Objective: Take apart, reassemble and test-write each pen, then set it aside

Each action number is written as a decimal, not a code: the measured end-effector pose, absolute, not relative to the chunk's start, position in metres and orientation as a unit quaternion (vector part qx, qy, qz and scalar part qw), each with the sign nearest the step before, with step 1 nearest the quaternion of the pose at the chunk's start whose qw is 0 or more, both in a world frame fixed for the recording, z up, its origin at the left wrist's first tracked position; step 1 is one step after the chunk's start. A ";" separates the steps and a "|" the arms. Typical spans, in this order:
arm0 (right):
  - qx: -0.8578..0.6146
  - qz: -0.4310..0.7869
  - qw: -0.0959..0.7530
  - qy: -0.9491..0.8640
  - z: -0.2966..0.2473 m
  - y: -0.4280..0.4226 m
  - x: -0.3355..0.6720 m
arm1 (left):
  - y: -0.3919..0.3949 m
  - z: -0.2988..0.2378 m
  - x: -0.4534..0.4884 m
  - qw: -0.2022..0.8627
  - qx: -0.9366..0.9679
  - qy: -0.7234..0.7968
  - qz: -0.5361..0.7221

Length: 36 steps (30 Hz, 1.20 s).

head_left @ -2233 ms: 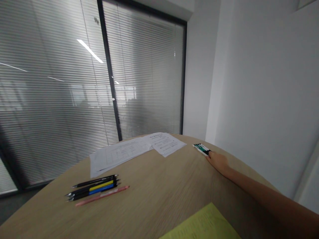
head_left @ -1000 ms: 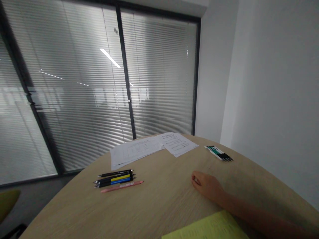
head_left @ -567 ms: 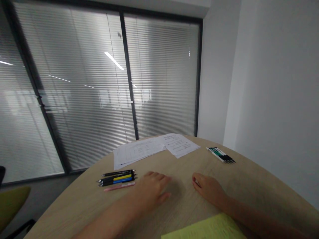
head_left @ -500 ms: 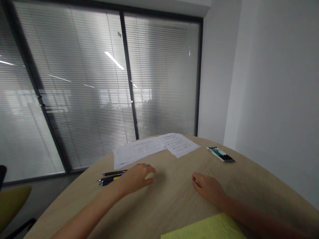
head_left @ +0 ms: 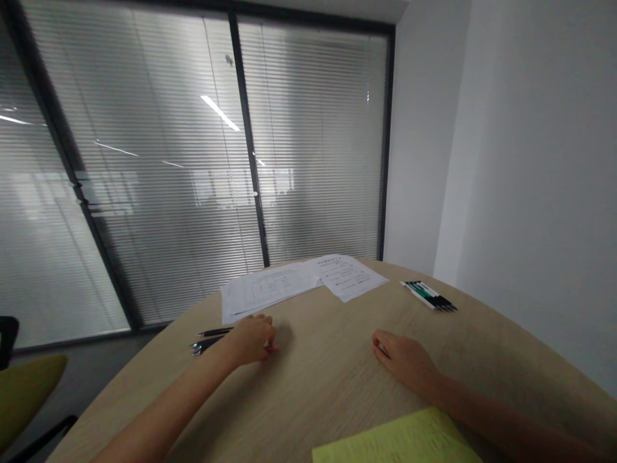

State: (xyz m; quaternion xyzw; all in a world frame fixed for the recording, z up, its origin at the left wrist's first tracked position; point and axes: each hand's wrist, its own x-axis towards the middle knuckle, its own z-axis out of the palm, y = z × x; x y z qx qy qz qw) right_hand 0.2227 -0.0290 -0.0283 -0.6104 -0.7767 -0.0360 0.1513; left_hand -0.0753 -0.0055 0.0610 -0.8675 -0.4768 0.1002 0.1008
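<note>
My left hand (head_left: 254,338) is low over the left of the table, its fingers curled down and inward; whether anything is inside is hidden. Beside its wrist lie several dark pens (head_left: 204,345), partly covered by the hand and forearm. My right hand (head_left: 403,357) rests on the tabletop with its fingers curled into a loose fist, and nothing shows in it. In front of my right forearm is a yellow printed sheet (head_left: 395,440), cut off by the bottom of the view.
White printed papers (head_left: 270,287) overlap at the far side of the round wooden table (head_left: 328,360). A row of white, green and black pens (head_left: 429,296) lies at the right. Beyond the left edge stands a yellow-green chair (head_left: 29,392). Blinds (head_left: 168,193) cover the glass wall.
My left hand has drawn back to the left and its spread fingers have curled in, covering more of the dark pens. The right hand stays in place.
</note>
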 end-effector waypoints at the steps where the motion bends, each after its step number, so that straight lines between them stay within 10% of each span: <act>1: -0.610 -0.037 0.151 -0.777 -0.029 -0.029 0.223 | -0.005 0.060 -0.076 0.102 -0.867 -0.478 0.102; 11: -0.609 -0.027 0.149 -0.778 -0.027 -0.029 0.223 | -0.014 0.070 -0.070 0.030 -0.877 -0.471 0.092; 23: -0.607 -0.029 0.147 -0.780 -0.026 -0.029 0.223 | -0.047 0.101 -0.041 -0.559 -0.740 -0.302 -0.222; 36: -0.604 -0.030 0.145 -0.783 -0.029 -0.029 0.225 | -0.060 0.105 -0.022 -0.723 -0.551 -0.252 -0.332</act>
